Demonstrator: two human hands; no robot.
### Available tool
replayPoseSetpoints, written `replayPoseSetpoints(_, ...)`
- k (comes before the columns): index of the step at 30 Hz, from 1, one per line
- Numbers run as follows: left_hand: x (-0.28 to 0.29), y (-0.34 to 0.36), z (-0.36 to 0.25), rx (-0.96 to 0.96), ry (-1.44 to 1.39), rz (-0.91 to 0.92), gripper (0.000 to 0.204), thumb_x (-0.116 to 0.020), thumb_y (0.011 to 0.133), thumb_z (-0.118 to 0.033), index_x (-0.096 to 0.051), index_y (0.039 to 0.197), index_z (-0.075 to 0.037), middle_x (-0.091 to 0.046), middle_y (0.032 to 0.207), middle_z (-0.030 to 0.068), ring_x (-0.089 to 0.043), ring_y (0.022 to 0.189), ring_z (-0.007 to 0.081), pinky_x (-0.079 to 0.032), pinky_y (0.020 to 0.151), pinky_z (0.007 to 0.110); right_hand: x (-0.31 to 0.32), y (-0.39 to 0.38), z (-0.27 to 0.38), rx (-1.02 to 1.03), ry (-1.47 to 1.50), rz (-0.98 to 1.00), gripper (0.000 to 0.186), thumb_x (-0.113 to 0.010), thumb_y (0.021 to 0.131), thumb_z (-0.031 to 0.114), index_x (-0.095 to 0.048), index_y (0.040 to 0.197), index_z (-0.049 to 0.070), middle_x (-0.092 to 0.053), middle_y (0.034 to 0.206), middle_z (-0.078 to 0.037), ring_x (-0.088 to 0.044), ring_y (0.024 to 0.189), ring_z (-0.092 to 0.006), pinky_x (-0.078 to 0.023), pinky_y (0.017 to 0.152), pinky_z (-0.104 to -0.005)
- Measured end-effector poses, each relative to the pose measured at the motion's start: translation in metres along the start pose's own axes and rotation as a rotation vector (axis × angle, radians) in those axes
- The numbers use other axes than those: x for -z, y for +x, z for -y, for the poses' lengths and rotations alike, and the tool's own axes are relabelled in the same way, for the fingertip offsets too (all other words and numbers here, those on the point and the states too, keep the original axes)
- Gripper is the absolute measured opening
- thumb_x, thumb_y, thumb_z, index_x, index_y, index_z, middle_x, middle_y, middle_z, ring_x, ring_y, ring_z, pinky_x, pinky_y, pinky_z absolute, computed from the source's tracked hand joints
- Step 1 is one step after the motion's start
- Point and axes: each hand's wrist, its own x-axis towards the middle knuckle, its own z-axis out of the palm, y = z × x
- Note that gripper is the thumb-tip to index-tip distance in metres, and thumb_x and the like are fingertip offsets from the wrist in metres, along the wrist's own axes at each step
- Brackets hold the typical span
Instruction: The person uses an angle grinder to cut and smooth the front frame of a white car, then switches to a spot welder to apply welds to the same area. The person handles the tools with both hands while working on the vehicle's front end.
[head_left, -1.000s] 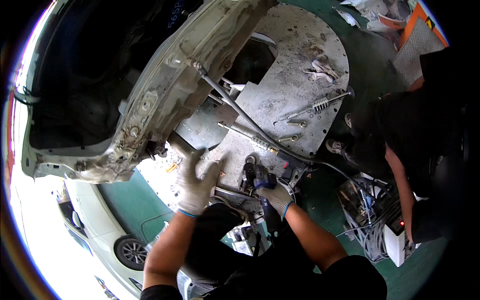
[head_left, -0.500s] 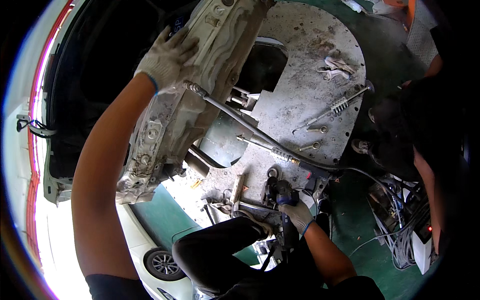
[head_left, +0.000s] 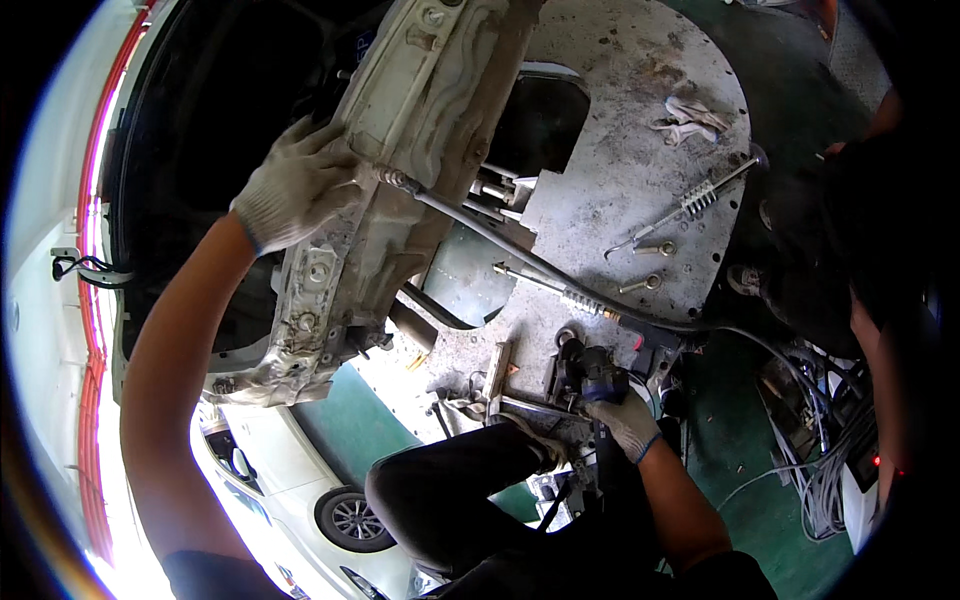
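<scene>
My left hand (head_left: pixel 298 188), in a white knit glove, lies over the edge of a worn, bare-metal car body panel (head_left: pixel 400 125) with its fingers stretched out. Beside those fingertips, the metal end of a thick grey cable (head_left: pixel 470 222) meets the panel. What the palm touches is hidden. Low on the right, my gloved right hand (head_left: pixel 625 422) is wrapped round a dark power tool (head_left: pixel 600 377), perhaps a grinder. The tool is held over the near edge of a scuffed grey metal platform (head_left: pixel 590 215).
On the platform lie a slide-type rod with a spring (head_left: pixel 697 200), two eye bolts (head_left: pixel 655 248), crumpled gloves (head_left: pixel 690 120) and a hammer-like tool (head_left: pixel 497 370). A person in dark clothes (head_left: pixel 830 220) stands at right, near coiled cables (head_left: pixel 825 500). A white car (head_left: pixel 290 455) is lower left.
My left hand has slid toward me along the panel edge, with its fingers now beside the cable's end. My right hand keeps its hold on the power tool. The view has shifted slightly.
</scene>
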Motion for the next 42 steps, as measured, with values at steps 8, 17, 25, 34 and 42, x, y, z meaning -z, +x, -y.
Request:
replayPoseSetpoints(8, -0.128, -0.107, -0.022, 0.952, -0.607, -0.184, 0.061, -0.046, 0.109, -0.05, -0.06, 0.144, -0.001, -0.066, 0.137, 0.0275, -0.061, 0.131, 0.043, -0.049, 0.11, 0.044, -0.032, 0.012, 0.149, 0.364, -0.404, 0.04, 0.062, -0.082, 0.081, 0.036, -0.064, 0.131, 0.006, -0.074, 0.116, -0.02, -0.073, 0.109, -0.0345, -0.056, 0.097, -0.0434)
replayPoseSetpoints(17, -0.092, -0.077, -0.033, 1.017, -0.89, -0.273, 0.062, -0.045, 0.108, -0.052, -0.057, 0.146, -0.003, -0.063, 0.139, 0.0283, -0.06, 0.13, 0.0454, -0.048, 0.108, 0.048, -0.09, 0.093, 0.339, 0.719, -0.63, -0.268, 0.068, -0.08, 0.077, 0.046, -0.058, 0.119, -0.004, -0.073, 0.107, -0.031, -0.071, 0.105, -0.0463, -0.057, 0.093, -0.052)
replayPoseSetpoints(25, -0.092, -0.077, -0.034, 1.022, -0.871, -0.27, 0.065, -0.046, 0.108, -0.053, -0.057, 0.147, -0.002, -0.066, 0.135, 0.0284, -0.063, 0.125, 0.0464, -0.05, 0.106, 0.05, -0.115, 0.115, 0.359, 0.811, -0.647, -0.327, 0.065, -0.083, 0.075, 0.042, -0.059, 0.117, -0.001, -0.073, 0.106, -0.03, -0.07, 0.103, -0.0489, -0.058, 0.089, -0.0533)
replayPoseSetpoints(34, -0.096, -0.079, -0.031, 1.01, -0.861, -0.286, 0.067, -0.046, 0.108, -0.054, -0.056, 0.148, -0.002, -0.065, 0.137, 0.0285, -0.063, 0.124, 0.0464, -0.05, 0.105, 0.05, -0.123, 0.138, 0.383, 0.791, -0.572, -0.369, 0.069, -0.082, 0.077, 0.045, -0.058, 0.12, -0.003, -0.072, 0.108, -0.031, -0.07, 0.105, -0.0498, -0.057, 0.092, -0.0528)
replayPoseSetpoints(42, -0.093, -0.079, -0.034, 1.024, -0.881, -0.237, 0.068, -0.048, 0.107, -0.054, -0.055, 0.149, -0.002, -0.064, 0.136, 0.0309, -0.063, 0.124, 0.0471, -0.051, 0.105, 0.051, -0.103, 0.139, 0.394, 0.791, -0.706, -0.375, 0.074, -0.08, 0.077, 0.045, -0.058, 0.126, -0.006, -0.072, 0.112, -0.033, -0.069, 0.108, -0.0504, -0.056, 0.095, -0.052)
